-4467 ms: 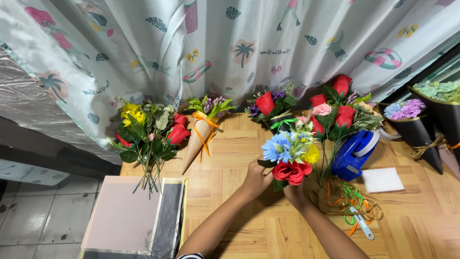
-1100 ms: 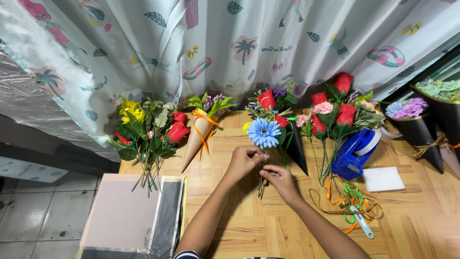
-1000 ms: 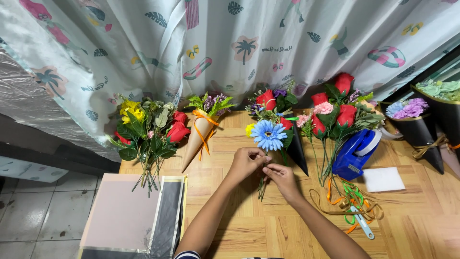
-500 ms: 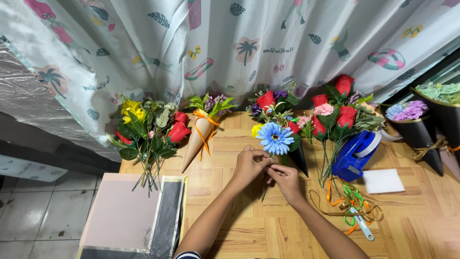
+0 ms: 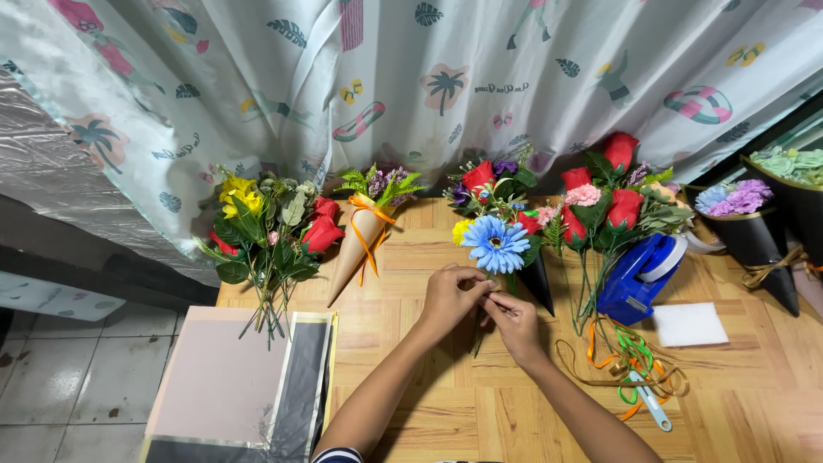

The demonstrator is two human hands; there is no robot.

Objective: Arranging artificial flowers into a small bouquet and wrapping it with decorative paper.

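Note:
My left hand (image 5: pixel 447 299) and my right hand (image 5: pixel 513 322) meet over the wooden table (image 5: pixel 429 403), both pinching the green stems of a small bunch of artificial flowers. Its heads stand just beyond my fingers: a big blue daisy (image 5: pixel 495 243), a yellow bloom (image 5: pixel 462 230) at its left and a red rose (image 5: pixel 527 224) at its right. The lower stems (image 5: pixel 477 336) poke out below my hands toward me.
A loose bunch of red and yellow flowers (image 5: pixel 266 231) lies at the left, beside a tan cone bouquet with an orange ribbon (image 5: pixel 364 236). Right of my hands are red roses (image 5: pixel 604 201), a blue tape dispenser (image 5: pixel 639 274), tangled ribbons (image 5: pixel 626 364), a white pad (image 5: pixel 690 324) and black-wrapped bouquets (image 5: pixel 746 219). Wrapping sheets (image 5: pixel 231 386) overhang the front left.
The bunch was lifted from low near the ribbons up and left, then drifted slightly right. My hands have closed together on the stems, and the red roses once in front now sit behind the daisy.

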